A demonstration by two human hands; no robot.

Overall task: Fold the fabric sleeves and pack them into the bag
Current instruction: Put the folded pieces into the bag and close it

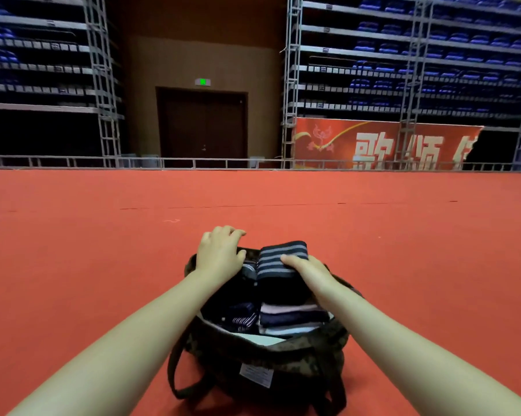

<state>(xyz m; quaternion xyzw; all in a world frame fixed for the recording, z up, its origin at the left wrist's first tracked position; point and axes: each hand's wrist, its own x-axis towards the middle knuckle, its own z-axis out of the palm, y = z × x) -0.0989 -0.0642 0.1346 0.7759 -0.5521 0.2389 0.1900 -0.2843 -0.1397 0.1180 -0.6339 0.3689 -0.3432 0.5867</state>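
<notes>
A dark camouflage bag [283, 355] stands open on the red floor right in front of me. My right hand [308, 271] holds a folded navy sleeve with grey stripes [280, 259] at the bag's far opening, thumb lying on top of it. My left hand [220, 250] grips the bag's far left rim, fingers curled over the edge. Inside the bag lie several folded sleeves: a navy and white striped stack [292, 319] on the right and a darker striped one [241, 318] on the left. A white label [256, 375] hangs on the bag's near side.
Red carpet [103, 250] stretches all around the bag. The bag's strap [175, 376] loops onto the floor at the near left. A low metal rail [193, 162] borders the far edge, with scaffolding, blue seats, a dark door and a red banner [373, 145] beyond.
</notes>
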